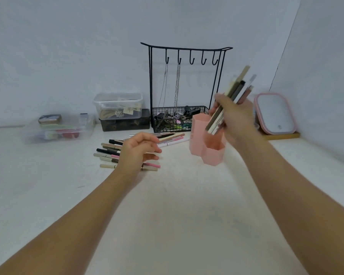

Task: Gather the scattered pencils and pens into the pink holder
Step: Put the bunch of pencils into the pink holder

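Both of my bare forearms reach forward over a white tabletop, seen from above and behind. On the left, my left hand hovers palm down over a loose spread of pens and pencils that lie flat and roughly parallel on the table; the fingers are loosely curled and hold nothing, and I judge it is poised there to scoop up the next few. More pens lie just beyond that hand, fanned toward the holder. To their right stands the pink holder, a cluster of upright hexagonal tubes of different heights, open at the top and, as far as I can see, with nothing in them yet. Above and just right of it, my right hand grips a bundle of pens and pencils in a closed fist, tilted so the lower ends point down toward a tube mouth, probably so they can slide in together. Farther back, from left to right, are a clear plastic box of small items, a clear lidded tub stacked on a dark case, a black wire stand with hooks and hanging chains above a basket of clips, and a pink-framed mirror leaning on a wooden base.
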Demonstrator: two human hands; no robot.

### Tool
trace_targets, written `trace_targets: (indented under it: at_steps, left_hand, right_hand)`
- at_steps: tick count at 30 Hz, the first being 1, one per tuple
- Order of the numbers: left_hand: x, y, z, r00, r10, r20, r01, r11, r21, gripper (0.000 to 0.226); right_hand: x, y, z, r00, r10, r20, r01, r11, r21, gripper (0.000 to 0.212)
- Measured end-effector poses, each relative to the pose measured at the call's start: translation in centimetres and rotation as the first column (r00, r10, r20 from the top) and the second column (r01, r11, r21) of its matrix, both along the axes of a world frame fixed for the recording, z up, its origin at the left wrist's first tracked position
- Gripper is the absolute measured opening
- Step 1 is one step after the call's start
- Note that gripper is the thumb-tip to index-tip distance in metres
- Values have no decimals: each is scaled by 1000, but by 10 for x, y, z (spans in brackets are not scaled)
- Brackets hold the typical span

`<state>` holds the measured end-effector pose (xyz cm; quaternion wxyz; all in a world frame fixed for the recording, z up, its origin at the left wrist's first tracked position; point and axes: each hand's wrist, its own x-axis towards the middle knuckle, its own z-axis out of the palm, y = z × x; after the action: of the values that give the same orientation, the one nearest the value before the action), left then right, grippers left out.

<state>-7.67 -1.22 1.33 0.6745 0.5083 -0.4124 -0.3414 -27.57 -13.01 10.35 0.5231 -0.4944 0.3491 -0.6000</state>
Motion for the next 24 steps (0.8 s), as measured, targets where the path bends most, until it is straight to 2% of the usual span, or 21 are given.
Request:
trace_targets:
  at_steps: [4,11,18,24]
  left_hand:
    - [-3,-2,0,1000,5,14,-5,1000,19,30]
    - [-4,-3,0,1000,19,0,-19,1000,17,27]
    - [-6,-2,1,1000,10,19,-11,999,33,27]
    - [-7,-1,2,1000,22,4,-22,1000,22,26]
  right_hand:
    - [-14,-32,17,995,-66,68,65,998,17,11]
    - [-3,-64,-1,997,-29,-65,36,993,110,10]
    - [-3,-67,-28,938,-21,-347,59,993,98,8]
    - [-4,-68,-52,935,67,-348,-1,983,186,6]
